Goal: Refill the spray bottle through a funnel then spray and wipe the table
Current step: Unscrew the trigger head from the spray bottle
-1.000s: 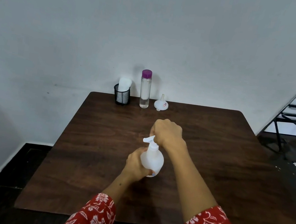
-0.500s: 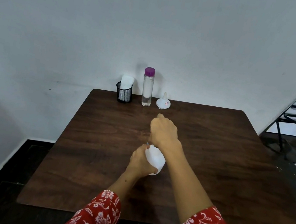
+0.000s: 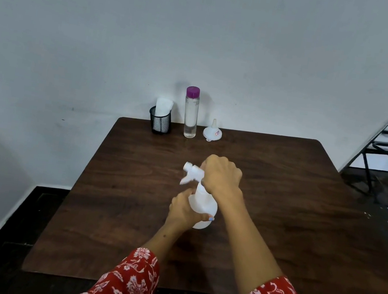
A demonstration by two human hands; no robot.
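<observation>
Your left hand (image 3: 184, 209) wraps its fingers around the white spray bottle (image 3: 203, 205), standing mid-table (image 3: 291, 211). Your right hand (image 3: 221, 175) grips its blurry spray head (image 3: 191, 173), maybe twisting. The funnel (image 3: 212, 132) sits far back.

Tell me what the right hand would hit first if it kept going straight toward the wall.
Probably the funnel near the table's far edge; bare tabletop lies between it and the right hand. Depth is unclear.

White spray bottle (image 3: 203, 205) upright mid-table; white funnel (image 3: 212, 132) inverted at far edge.
</observation>
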